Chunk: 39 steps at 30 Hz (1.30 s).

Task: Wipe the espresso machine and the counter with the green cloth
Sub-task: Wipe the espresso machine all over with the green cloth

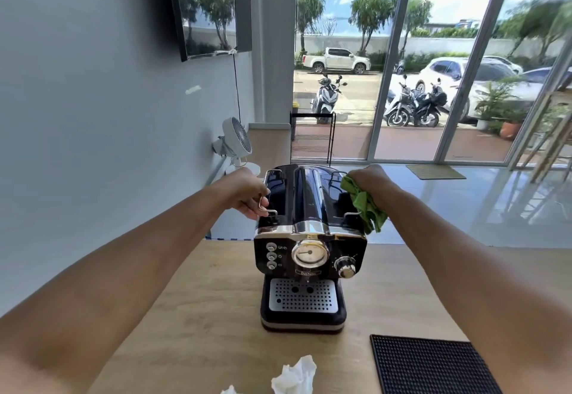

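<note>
Espresso machine (pixel 309 248) stands upright on the wooden counter (pixel 198 300), front panel toward the camera; left hand (pixel 246 192) is closed on the chrome rail at the machine's top left edge; right hand (pixel 370 178) grips the bunched green cloth (pixel 365 204) against the top right edge (cloth hangs down the side); crumpled white tissue (pixel 295 376) and black rubber mat (pixel 433 365) lie near the front of the counter.

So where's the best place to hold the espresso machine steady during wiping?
The chrome rail along the top left edge of the espresso machine, taken from the left side. It stands proud enough to hook fingers around, as the left hand does, opposite the green cloth.
</note>
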Tool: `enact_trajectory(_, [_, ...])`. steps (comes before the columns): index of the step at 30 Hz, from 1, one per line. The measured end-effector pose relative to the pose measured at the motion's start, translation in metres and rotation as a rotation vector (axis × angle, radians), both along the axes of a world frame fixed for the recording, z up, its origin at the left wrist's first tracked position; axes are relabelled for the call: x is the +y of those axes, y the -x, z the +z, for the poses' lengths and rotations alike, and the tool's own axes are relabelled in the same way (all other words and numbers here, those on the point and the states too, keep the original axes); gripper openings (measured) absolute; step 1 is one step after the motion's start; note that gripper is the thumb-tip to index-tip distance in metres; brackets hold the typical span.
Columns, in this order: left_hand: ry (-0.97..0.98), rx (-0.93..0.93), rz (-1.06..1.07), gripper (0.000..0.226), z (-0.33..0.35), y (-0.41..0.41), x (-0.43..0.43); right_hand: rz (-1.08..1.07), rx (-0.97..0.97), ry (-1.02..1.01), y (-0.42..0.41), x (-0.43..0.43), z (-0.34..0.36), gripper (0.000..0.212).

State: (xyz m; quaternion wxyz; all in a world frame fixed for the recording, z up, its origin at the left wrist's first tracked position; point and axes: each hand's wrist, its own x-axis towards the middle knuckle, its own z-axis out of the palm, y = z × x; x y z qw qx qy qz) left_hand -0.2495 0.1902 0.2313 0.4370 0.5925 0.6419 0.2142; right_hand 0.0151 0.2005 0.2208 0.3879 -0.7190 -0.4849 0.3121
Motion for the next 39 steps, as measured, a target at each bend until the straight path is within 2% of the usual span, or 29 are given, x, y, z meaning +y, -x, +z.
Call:
enact_trajectory(5, [-0.025, -0.041, 0.013, 0.018, 0.000, 0.003, 0.003, 0.005, 0.093, 0.038, -0.003, -0.004, -0.004, 0.012])
enact_trajectory(12, [-0.144, -0.089, 0.166, 0.012, -0.016, -0.005, 0.008, 0.040, 0.042, 0.075, -0.012, -0.018, -0.004, 0.022])
enact_trajectory(15, [-0.313, 0.022, 0.211, 0.021, -0.029, -0.009, 0.011, -0.052, -0.066, -0.111, -0.020, -0.015, 0.010, 0.042])
enact_trajectory(18, [-0.430, 0.154, 0.237, 0.030, -0.038, -0.013, 0.012, -0.021, 0.005, -0.335, -0.009, -0.013, 0.037, 0.054])
enact_trajectory(20, [-0.441, 0.158, 0.240, 0.029, -0.040, -0.013, 0.014, 0.064, 0.065, -0.391, 0.009, -0.010, 0.050, 0.045])
enact_trajectory(22, [-0.439, 0.169, 0.230, 0.027, -0.040, -0.012, 0.015, 0.175, 0.087, -0.336, 0.029, -0.001, 0.048, 0.025])
enact_trajectory(23, [-0.441, 0.169, 0.229, 0.028, -0.040, -0.011, 0.015, 0.207, 0.050, -0.274, 0.037, 0.003, 0.042, 0.022])
enact_trajectory(25, [-0.456, 0.169, 0.236, 0.033, -0.043, -0.010, 0.014, 0.210, -0.250, -0.207, 0.050, 0.014, 0.023, 0.034])
enact_trajectory(27, [-0.473, 0.170, 0.248, 0.035, -0.047, -0.009, 0.015, 0.162, -0.581, -0.265, 0.059, 0.016, 0.008, 0.040])
enact_trajectory(29, [-0.488, 0.182, 0.248, 0.035, -0.049, -0.009, 0.018, 0.208, -0.770, -0.319, 0.065, 0.020, 0.000, 0.043])
enact_trajectory(30, [-0.496, 0.185, 0.251, 0.034, -0.050, -0.008, 0.020, 0.288, -0.828, -0.282, 0.067, 0.024, -0.001, 0.047])
enact_trajectory(33, [-0.504, 0.192, 0.263, 0.033, -0.050, -0.010, 0.023, 0.523, -0.911, -0.085, 0.068, 0.029, -0.009, 0.068])
enact_trajectory(36, [-0.491, 0.199, 0.270, 0.032, -0.050, -0.012, 0.026, 0.556, -0.876, -0.105, 0.070, 0.029, -0.010, 0.058])
enact_trajectory(39, [-0.475, 0.206, 0.279, 0.032, -0.049, -0.013, 0.025, 0.575, -0.798, -0.137, 0.073, 0.025, -0.008, 0.059])
